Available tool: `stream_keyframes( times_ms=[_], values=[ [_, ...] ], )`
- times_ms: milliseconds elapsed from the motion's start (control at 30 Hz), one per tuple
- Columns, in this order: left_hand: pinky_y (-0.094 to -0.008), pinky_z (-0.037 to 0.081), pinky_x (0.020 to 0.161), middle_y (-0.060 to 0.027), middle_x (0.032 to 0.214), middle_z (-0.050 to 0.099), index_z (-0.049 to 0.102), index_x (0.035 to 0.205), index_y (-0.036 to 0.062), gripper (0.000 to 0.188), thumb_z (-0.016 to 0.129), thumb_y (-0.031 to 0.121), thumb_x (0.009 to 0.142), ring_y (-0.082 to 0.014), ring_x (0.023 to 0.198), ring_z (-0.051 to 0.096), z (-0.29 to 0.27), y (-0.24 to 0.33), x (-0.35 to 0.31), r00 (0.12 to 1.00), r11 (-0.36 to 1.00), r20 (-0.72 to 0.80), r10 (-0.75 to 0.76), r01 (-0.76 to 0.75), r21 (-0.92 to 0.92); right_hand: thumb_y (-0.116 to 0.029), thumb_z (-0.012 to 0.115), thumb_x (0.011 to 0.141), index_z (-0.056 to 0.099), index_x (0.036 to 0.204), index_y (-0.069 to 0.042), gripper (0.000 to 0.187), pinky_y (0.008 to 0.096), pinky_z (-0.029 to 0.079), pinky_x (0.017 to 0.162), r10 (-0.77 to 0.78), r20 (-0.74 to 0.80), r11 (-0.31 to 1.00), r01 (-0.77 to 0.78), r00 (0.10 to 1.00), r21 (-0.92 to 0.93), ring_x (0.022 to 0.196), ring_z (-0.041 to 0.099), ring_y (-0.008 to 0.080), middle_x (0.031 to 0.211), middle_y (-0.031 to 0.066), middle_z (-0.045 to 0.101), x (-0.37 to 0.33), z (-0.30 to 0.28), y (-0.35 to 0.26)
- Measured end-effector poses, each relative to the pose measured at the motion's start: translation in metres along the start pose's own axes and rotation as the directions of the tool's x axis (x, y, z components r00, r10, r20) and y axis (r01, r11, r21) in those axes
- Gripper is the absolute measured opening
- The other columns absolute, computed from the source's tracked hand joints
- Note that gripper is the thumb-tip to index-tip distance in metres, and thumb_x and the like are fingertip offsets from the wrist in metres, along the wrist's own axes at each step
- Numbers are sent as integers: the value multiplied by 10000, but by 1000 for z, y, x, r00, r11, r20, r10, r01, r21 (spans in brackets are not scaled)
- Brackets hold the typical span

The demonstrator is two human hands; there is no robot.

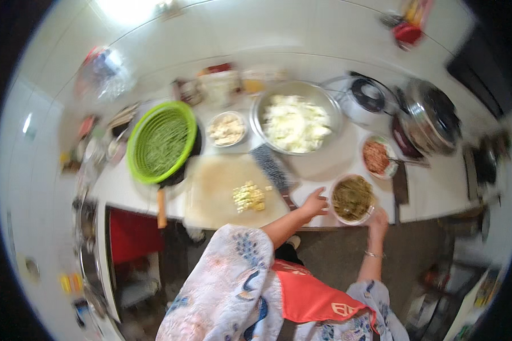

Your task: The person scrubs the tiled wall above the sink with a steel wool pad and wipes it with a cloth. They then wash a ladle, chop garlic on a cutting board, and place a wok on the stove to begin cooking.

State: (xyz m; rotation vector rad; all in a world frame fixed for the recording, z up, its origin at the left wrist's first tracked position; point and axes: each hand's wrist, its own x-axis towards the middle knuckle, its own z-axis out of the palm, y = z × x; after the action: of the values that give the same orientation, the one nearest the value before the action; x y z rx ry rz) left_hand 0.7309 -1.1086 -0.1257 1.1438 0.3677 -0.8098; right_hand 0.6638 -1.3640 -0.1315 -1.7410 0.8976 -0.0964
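At the counter's front edge, my right hand [378,223] grips the lower right side of a bowl [343,221]. Brownish-green shredded food [352,198] fills it. On the bowl's left, my left hand [314,204] has its fingers apart close to the rim; I cannot tell whether they touch. Left of that hand, a cleaver with a textured grey blade [271,166] lies by the edge of a pale cutting board [207,179]. Small pale-yellow chopped pieces [248,197] sit on the board. Behind my right hand, a small bowl holds reddish minced food [375,157].
A green basket [132,153] of green strands stands left. Behind the board are a small bowl of pale pieces [226,129] and a steel basin [257,116] of chopped whitish vegetable. A lidded pot [429,116] and a dark flat strip [401,184] are at right.
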Motion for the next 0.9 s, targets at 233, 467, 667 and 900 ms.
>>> stream_keyframes(
  times_ms=[233,467,667,900],
  values=[
    [-362,538,818,-152,1265,468,313,1396,80,608,570,28,848,-247,1052,574,-129,63,-104,945,929,-161,284,-313,-199,-165,525,949,517,1242,15,344,319,504,837,-410,203,912,404,889,73,1001,599,190,1167,129,587,-50,79,-91],
    [-435,527,828,-160,1118,521,369,1297,22,464,564,136,893,-307,1030,569,-331,51,-200,683,706,-688,245,-612,-356,-116,527,922,586,1128,15,251,241,499,713,-415,578,909,353,703,223,820,618,125,997,84,649,-127,230,-132],
    [-480,486,900,-285,1209,457,412,1228,-26,552,596,373,894,-397,1125,492,-420,59,-204,704,553,-701,117,-632,-543,-131,548,915,604,1096,-20,219,231,502,648,-331,721,938,293,609,183,783,629,118,965,68,658,-177,306,-122],
    [-421,576,658,-257,998,598,509,1143,-45,535,512,440,915,-384,865,632,-448,73,-165,850,485,-527,31,-473,-735,-123,537,911,606,1083,-3,221,238,500,646,-280,584,959,249,762,136,760,620,125,956,74,656,-154,284,-100]
  ],
)
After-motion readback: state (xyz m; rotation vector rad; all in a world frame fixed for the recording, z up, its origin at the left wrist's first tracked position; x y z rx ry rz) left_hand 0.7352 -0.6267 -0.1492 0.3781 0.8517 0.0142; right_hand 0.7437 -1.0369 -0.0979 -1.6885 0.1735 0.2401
